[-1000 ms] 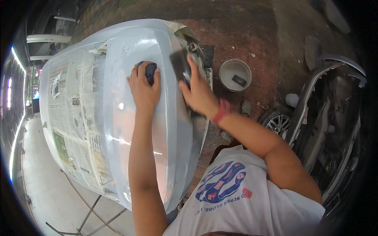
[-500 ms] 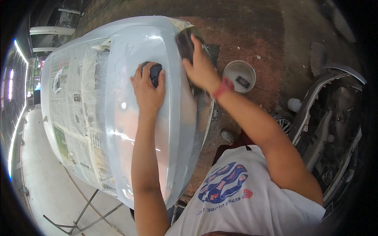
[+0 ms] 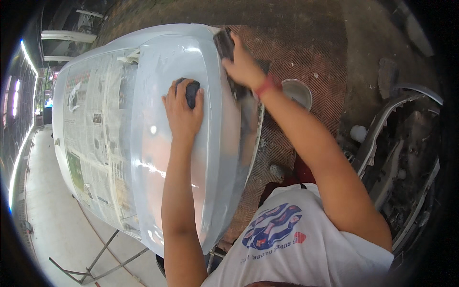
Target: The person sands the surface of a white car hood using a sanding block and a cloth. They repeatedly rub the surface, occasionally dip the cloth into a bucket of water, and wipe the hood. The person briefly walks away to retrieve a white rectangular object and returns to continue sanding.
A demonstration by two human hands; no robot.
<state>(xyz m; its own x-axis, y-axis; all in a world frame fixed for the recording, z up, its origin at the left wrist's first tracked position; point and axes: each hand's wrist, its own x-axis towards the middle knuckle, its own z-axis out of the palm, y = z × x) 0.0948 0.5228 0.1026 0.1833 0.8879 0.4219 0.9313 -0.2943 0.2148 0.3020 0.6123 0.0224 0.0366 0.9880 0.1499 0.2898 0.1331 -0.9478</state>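
My left hand point(image 3: 183, 115) is closed over a dark crumpled cloth point(image 3: 192, 93), pressing it on the glossy, wet-looking pale grey car panel point(image 3: 167, 62). Farther off, at the panel's right edge, my right hand point(image 3: 245, 69) grips a dark flat pad point(image 3: 223, 43) with the thumb and fingers along its near side. The pad lies against the curved corner of the bodywork; its underside is hidden and the hand is slightly blurred. Pinkish patches show through the grey coat beside my left forearm.
Taped newspaper point(image 3: 95, 124) covers the glass on the left. A round white tub point(image 3: 301, 92) stands on the reddish mat point(image 3: 315, 57), partly behind my right wrist. Dark car parts point(image 3: 401, 148) lie at the right. A metal stand point(image 3: 91, 268) is at the lower left.
My right hand and the pad have moved a little farther away along the panel's edge, so my wrist now covers more of the tub. My left hand stays nearly in place on the cloth.
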